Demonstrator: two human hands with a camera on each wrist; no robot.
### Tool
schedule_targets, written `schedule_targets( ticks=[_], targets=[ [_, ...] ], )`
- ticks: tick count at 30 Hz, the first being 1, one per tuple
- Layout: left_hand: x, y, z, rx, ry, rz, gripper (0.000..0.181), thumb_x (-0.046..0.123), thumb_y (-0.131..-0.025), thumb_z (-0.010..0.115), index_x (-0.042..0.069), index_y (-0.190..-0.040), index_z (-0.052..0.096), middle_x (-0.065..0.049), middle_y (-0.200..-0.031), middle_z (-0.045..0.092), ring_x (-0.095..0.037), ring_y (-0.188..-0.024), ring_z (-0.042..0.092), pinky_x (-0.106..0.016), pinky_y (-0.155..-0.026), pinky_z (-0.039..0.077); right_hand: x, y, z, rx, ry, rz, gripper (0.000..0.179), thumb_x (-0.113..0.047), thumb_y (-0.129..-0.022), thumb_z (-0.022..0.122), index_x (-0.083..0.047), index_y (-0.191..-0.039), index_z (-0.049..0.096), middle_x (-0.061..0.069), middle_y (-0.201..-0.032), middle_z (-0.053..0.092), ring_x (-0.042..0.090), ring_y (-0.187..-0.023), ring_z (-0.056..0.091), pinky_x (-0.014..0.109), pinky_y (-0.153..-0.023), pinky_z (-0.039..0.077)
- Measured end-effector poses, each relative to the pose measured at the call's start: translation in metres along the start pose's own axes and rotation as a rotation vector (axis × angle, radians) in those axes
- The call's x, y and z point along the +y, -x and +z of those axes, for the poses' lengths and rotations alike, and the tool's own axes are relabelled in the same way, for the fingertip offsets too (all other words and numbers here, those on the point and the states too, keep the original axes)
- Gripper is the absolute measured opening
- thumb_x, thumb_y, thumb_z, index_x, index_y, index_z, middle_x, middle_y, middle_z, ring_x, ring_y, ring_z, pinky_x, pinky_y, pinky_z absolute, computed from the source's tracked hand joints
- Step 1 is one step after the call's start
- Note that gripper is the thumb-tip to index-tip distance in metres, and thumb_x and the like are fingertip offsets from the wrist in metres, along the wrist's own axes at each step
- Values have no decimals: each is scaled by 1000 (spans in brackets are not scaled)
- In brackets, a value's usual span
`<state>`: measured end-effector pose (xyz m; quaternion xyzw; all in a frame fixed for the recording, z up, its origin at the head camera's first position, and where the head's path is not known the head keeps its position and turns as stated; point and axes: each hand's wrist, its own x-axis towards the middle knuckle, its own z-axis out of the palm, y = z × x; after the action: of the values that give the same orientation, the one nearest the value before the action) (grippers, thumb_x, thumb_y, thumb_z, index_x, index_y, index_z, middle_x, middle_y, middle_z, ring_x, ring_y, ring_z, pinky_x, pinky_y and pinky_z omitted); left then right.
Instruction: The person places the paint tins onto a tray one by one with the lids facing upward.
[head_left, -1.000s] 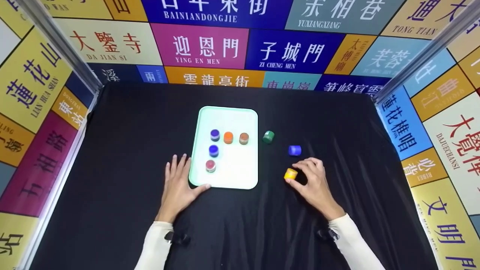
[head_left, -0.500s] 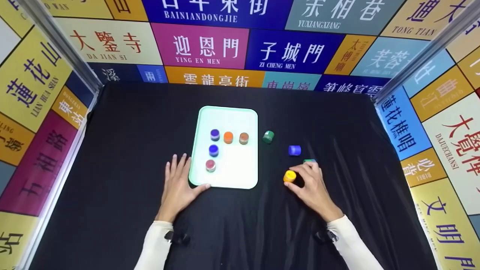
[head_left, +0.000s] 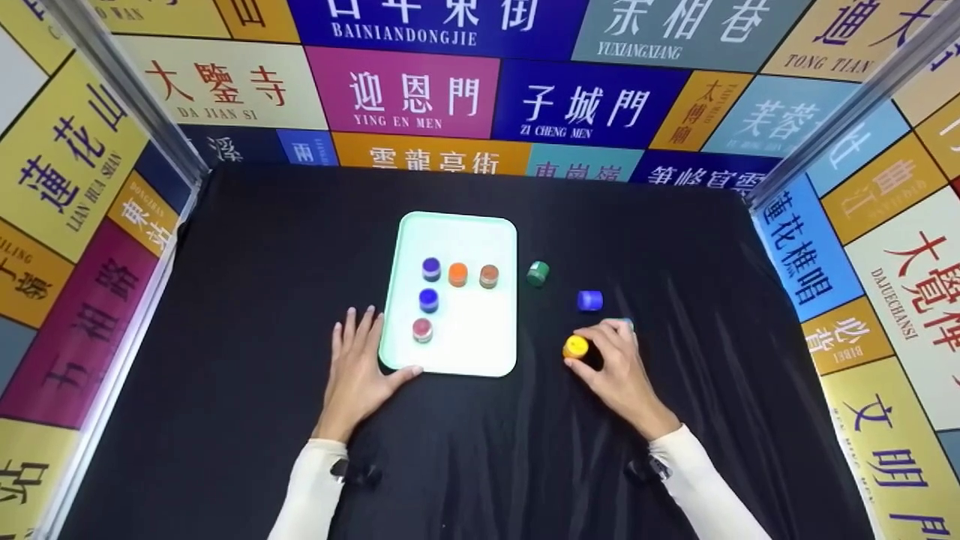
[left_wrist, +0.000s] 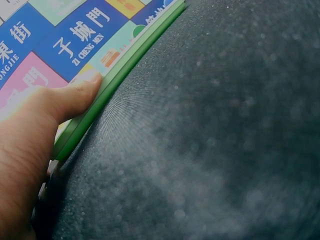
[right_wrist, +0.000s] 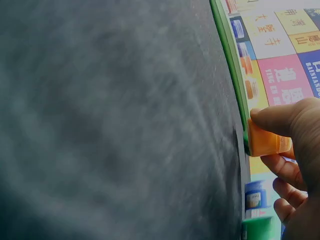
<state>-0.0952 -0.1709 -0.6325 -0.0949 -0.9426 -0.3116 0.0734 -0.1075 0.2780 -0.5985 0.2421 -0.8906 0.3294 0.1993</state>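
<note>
My right hand (head_left: 624, 375) pinches a small yellow paint jar (head_left: 575, 346) between thumb and fingers, to the right of the pale green tray (head_left: 469, 361). The right wrist view shows this jar (right_wrist: 265, 139) in orange-yellow, lying sideways in the grip. My left hand (head_left: 358, 382) rests at the tray's near left corner, fingers straight along its side. In the left wrist view the thumb (left_wrist: 82, 95) lies on the tray's rim. On the tray stand a purple jar (head_left: 431, 269), an orange jar (head_left: 457, 274), a brown jar (head_left: 489, 276), a blue jar (head_left: 428, 300) and a dark pink jar (head_left: 422, 330).
Right of the tray, a green jar (head_left: 538, 274) and a blue jar (head_left: 590, 301) lie on the black cloth (head_left: 480, 450). Another jar, mostly hidden behind my right fingers, shows green in the right wrist view (right_wrist: 257, 229). Printed panels (head_left: 401, 90) wall the table's back and sides.
The yellow jar has tipped so that its lid faces the camera, and it has shifted slightly left with my right hand. My left hand stays at the tray.
</note>
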Motion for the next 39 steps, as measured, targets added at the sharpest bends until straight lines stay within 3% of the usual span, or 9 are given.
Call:
schedule_targets(
  ticks=[10,18,23,32,39],
  targets=[
    [-1,0,-1,-8,-10,-12,117,71,-87,82,-1,-169,40,-21,-178,32,-43,-170,10,-57,-138,-2,-15,-20,20,-39,-80,-42,47,-11,-79,101,0,-120,78,9,-114,76,38,-114,56,50,-104,43],
    [-2,0,-2,-5,3,-17,118,73,-86,81,-1,-169,40,-20,-179,31,-42,-170,10,-57,-138,-3,-28,-35,41,-95,-181,18,46,-16,-83,100,-3,-122,79,7,-114,75,33,-116,55,42,-103,43],
    [-3,0,0,-3,7,-17,119,74,-86,80,-1,-169,39,-20,-179,30,-42,-170,9,-56,-138,-3,-37,-45,51,-142,-203,41,43,-15,-86,97,-5,-122,78,6,-115,74,31,-119,53,43,-105,43],
    [0,0,1,0,13,-14,118,74,-87,80,-1,-168,40,-21,-179,31,-43,-170,10,-56,-138,-3,-48,-65,72,-180,-193,-66,41,-16,-87,96,-5,-122,77,5,-114,75,32,-118,54,51,-103,43],
    [1,0,-1,-2,3,-11,118,74,-86,80,-2,-168,41,-20,-179,31,-43,-170,10,-56,-138,-2,-54,-79,88,-216,-198,-84,40,-16,-86,96,-6,-120,77,5,-114,75,31,-119,54,50,-105,44]
  ],
)
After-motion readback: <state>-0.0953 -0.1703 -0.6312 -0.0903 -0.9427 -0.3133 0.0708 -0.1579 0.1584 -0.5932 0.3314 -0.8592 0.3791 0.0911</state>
